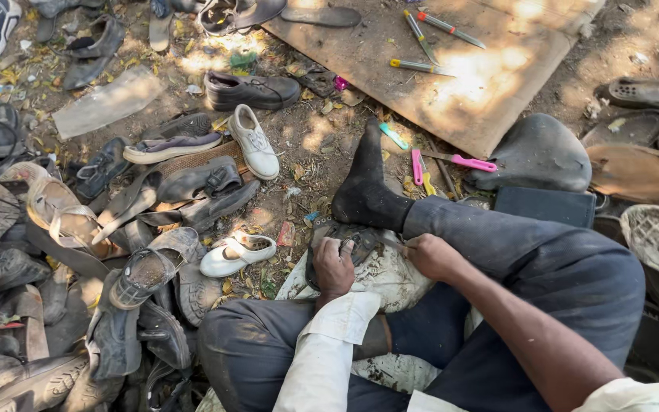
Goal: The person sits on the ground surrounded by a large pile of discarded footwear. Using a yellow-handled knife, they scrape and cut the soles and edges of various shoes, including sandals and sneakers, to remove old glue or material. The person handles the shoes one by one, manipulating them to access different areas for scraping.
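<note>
I sit cross-legged on the ground in dark trousers. My left hand presses down on a worn dark shoe sole that lies on a dirty white cloth in front of me. My right hand is closed around a thin tool whose tip meets the sole. My foot in a black sock rests just beyond the sole.
A heap of old shoes fills the left side, with two white shoes among them. A wooden board with several tools lies ahead. Pink-handled tools and a black iron last lie at right.
</note>
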